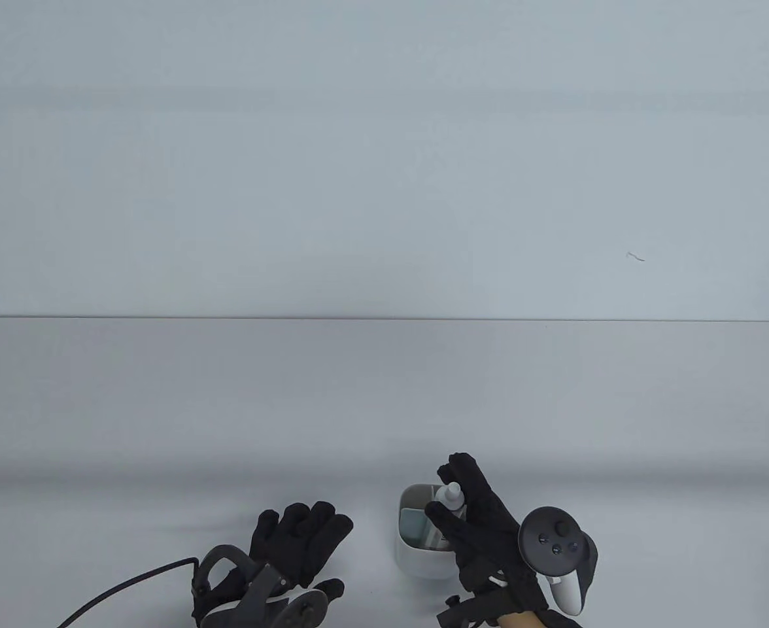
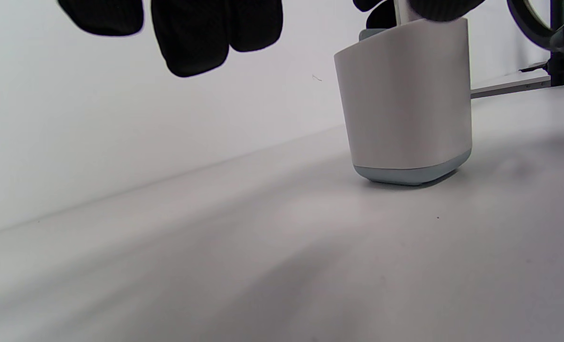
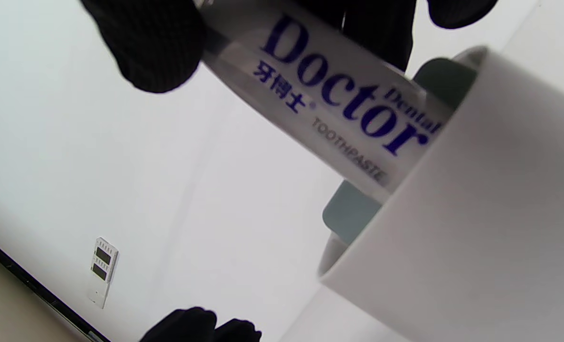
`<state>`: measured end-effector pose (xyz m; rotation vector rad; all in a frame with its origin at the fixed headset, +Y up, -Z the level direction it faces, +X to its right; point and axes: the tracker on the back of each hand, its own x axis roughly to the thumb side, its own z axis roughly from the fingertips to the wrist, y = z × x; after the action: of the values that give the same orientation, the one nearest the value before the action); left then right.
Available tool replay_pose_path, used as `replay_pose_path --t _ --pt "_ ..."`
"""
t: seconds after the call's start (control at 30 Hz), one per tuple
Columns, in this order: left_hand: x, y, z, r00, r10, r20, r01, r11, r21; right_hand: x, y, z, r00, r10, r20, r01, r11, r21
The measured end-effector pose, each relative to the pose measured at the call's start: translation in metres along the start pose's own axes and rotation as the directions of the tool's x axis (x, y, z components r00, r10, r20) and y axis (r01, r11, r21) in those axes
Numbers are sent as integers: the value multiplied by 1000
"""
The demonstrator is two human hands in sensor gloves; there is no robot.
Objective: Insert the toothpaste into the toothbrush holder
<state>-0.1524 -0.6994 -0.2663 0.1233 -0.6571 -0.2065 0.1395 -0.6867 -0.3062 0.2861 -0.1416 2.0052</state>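
Note:
A white toothbrush holder (image 1: 417,556) with a grey-blue insert stands near the table's front edge; it also shows in the left wrist view (image 2: 405,104) and the right wrist view (image 3: 476,213). My right hand (image 1: 476,510) grips a white toothpaste tube (image 1: 452,494), cap up, its lower end down inside the holder. In the right wrist view the tube (image 3: 329,95), printed "Doctor Dental Toothpaste", slants into the holder's mouth between my fingers (image 3: 149,42). My left hand (image 1: 299,540) rests flat and empty on the table, left of the holder, apart from it.
A black cable (image 1: 123,585) runs from my left wrist toward the bottom left. The white table (image 1: 384,392) stretches back to a plain wall. A black stand (image 2: 555,42) shows at the right in the left wrist view.

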Motion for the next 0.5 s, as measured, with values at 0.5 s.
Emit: replay_pose_path --t 0.5 --pt "-35 23 18 978 -87 -191 115 984 136 13 -73 31 744 668 -6 -659 732 -171"
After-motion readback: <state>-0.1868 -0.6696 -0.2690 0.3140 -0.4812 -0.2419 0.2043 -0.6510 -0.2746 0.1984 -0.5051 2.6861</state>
